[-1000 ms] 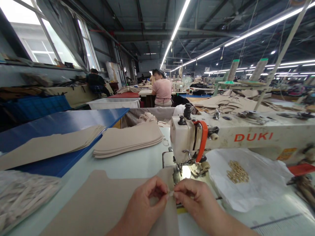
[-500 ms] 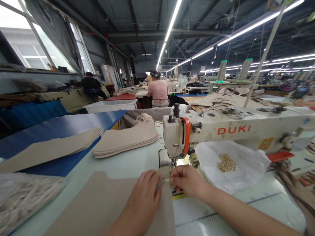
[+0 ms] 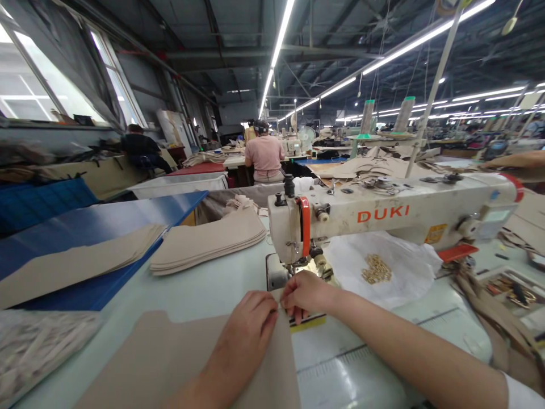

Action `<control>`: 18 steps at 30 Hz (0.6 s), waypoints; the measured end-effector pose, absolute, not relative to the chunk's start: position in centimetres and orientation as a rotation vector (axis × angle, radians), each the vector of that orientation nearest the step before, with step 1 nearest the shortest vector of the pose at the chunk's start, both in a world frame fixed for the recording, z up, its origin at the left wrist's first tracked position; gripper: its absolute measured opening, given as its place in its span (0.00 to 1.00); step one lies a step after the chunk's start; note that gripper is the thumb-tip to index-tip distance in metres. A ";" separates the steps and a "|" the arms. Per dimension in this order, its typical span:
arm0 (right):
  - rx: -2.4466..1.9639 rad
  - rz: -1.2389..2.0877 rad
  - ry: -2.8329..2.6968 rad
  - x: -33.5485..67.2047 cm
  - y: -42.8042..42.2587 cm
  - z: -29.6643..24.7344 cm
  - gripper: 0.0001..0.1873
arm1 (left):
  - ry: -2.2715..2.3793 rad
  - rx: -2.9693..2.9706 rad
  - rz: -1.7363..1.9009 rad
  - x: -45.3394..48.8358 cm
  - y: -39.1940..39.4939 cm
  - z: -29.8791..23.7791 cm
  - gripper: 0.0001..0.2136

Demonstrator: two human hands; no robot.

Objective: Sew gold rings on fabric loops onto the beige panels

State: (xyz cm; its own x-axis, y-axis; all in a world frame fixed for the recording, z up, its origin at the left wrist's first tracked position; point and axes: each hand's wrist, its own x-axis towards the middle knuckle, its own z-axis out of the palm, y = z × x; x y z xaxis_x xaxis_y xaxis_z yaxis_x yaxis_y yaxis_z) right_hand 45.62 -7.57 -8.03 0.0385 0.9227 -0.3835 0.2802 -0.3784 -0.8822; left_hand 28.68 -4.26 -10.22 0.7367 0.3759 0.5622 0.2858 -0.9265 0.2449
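A large beige fabric panel point(image 3: 183, 352) lies on the pale tabletop, its far right edge by the needle area of the sewing machine point(image 3: 327, 210). My left hand point(image 3: 251, 326) rests on that panel, fingers bent and closed at its right edge. Against its fingertips, my right hand point(image 3: 309, 295) is closed in a pinch just in front of the presser foot. The short light tab between the hands is now mostly hidden by my fingers. The needle is hard to make out behind the right hand.
Stacked beige pieces point(image 3: 208, 238) lie left of the machine, and more point(image 3: 85, 258) on a blue board. Gold metal fittings point(image 3: 377, 268) sit on a white plastic sheet point(image 3: 409, 278) under the arm. A bag of scraps point(image 3: 42, 346) is at lower left. A person in pink point(image 3: 264, 153) sits ahead.
My right hand has moved left against my left fingertips, covering the short tab and small metal ring seen between them before. The view has turned slightly right.
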 end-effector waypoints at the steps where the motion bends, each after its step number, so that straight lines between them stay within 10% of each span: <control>1: -1.724 1.369 -1.233 45.7 -7.5 -8.0 0.10 | 0.494 2.812 0.945 28.9 -4.1 -10.2 0.08; 18: -1.857 0.725 -1.701 46.0 -9.8 -7.9 0.08 | 0.456 2.863 0.916 29.9 -3.5 -10.6 0.09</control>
State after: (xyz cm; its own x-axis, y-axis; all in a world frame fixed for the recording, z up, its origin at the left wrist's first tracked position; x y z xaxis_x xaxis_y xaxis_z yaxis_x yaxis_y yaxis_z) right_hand 45.99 -9.85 -7.85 0.0703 0.9966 -0.0428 0.7214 -0.0805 -0.6878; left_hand 29.93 -3.45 -10.55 0.7740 0.3122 0.5508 0.2516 -0.9500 0.1850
